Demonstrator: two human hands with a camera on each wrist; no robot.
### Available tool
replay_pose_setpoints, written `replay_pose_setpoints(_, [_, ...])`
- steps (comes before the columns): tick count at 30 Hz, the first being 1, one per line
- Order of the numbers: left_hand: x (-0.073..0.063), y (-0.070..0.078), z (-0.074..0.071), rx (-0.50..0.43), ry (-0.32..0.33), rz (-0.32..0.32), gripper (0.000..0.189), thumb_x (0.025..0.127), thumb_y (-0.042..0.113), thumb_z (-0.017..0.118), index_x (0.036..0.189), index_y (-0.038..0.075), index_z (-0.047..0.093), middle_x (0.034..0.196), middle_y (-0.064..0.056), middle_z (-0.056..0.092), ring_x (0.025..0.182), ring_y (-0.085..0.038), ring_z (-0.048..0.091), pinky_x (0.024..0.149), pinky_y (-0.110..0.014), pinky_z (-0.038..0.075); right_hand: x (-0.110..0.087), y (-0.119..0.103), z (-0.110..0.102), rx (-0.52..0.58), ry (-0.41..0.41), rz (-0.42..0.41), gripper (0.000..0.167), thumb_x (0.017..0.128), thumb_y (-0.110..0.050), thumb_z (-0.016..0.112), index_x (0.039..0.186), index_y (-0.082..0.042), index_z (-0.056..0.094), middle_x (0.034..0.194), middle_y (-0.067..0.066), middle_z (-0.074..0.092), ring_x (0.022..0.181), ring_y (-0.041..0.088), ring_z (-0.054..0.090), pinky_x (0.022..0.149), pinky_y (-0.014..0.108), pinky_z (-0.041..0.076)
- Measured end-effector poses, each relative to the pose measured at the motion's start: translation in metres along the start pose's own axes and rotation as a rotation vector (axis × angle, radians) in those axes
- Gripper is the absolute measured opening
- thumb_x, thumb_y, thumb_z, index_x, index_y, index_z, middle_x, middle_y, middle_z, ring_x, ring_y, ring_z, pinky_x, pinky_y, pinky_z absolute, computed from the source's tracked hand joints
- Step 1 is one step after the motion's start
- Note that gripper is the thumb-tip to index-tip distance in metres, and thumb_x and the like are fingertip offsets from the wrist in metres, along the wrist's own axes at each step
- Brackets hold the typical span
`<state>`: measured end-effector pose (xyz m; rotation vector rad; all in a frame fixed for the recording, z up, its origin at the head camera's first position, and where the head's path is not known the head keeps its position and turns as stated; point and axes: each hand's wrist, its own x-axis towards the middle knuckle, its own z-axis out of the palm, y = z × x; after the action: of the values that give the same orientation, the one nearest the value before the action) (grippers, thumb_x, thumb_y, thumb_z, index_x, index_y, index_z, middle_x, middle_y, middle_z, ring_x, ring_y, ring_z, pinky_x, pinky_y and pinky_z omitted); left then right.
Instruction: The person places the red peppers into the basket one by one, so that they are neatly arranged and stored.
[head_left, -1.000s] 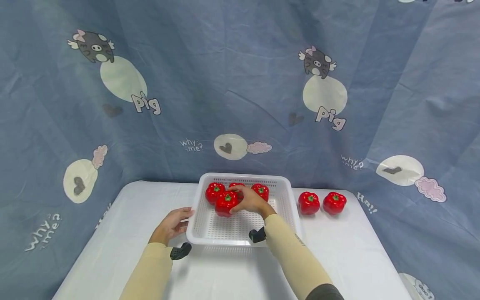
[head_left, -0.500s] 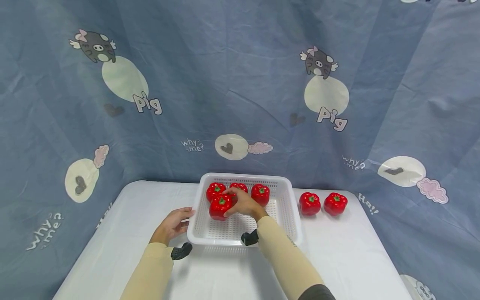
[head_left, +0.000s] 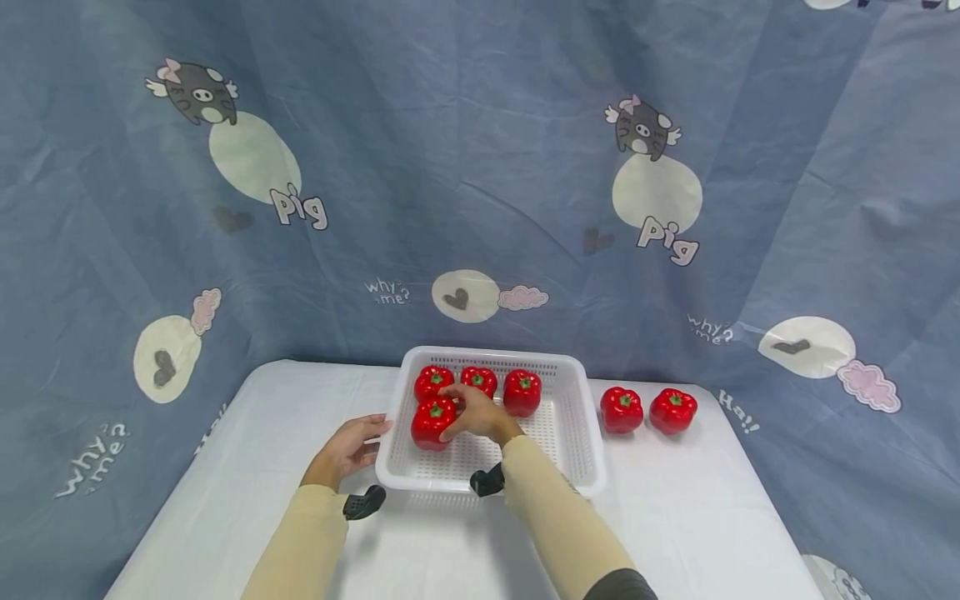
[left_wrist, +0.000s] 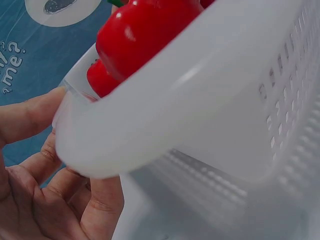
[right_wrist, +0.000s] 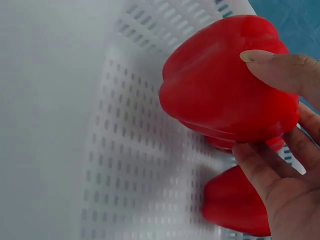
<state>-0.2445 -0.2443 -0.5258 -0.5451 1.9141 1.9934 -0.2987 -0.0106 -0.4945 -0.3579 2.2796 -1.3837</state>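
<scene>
My right hand (head_left: 482, 415) grips a red bell pepper (head_left: 429, 429) with a green stem, thumb on one side and fingers on the other. It holds this pepper in the left part of a white perforated plastic basket (head_left: 487, 484). In the right wrist view the held bell pepper (right_wrist: 220, 85) hangs above the holed floor, with another pepper (right_wrist: 235, 202) below. My left hand (head_left: 351, 448) holds the basket's left rim (left_wrist: 125, 127), thumb at its edge and fingers curled beneath. Behind the held pepper sit three more, left (head_left: 432, 381), middle (head_left: 480, 377) and right (head_left: 522, 392).
Two red bell peppers, one nearer (head_left: 621, 411) and one farther right (head_left: 672, 411), stand on the white table (head_left: 697, 500) beside the basket. A blue printed cloth (head_left: 525, 167) hangs behind the table.
My right hand has carried the bell pepper left and toward me inside the basket, uncovering the middle pepper behind it. The left hand has stayed at the rim.
</scene>
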Motion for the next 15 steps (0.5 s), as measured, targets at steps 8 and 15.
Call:
replay_pose_setpoints(8, [0.001,-0.001,0.000,0.003,0.025,-0.022,0.053,0.093,0.027,0.065,0.139,0.007,0.048,0.141,-0.021,0.045,0.115,-0.037,0.054,0.091,-0.045,0.052,0.006,0.003,0.010,0.048,-0.020,-0.001,0.062,0.069,-0.004,0.084,0.125,-0.014,0.059,0.124,0.005,0.057,0.114,0.026,0.052,0.087,0.039,0.055])
replay_pose_setpoints(15, [0.001,-0.002,-0.002,-0.009,0.019,-0.018,0.053,0.092,0.027,0.066,0.138,0.006,0.049,0.140,-0.020,0.046,0.113,-0.036,0.055,0.090,-0.045,0.053,0.005,0.004,0.017,0.024,-0.009,0.015,0.062,0.068,-0.003,0.085,0.123,-0.013,0.059,0.122,0.005,0.057,0.113,0.026,0.051,0.086,0.039,0.056])
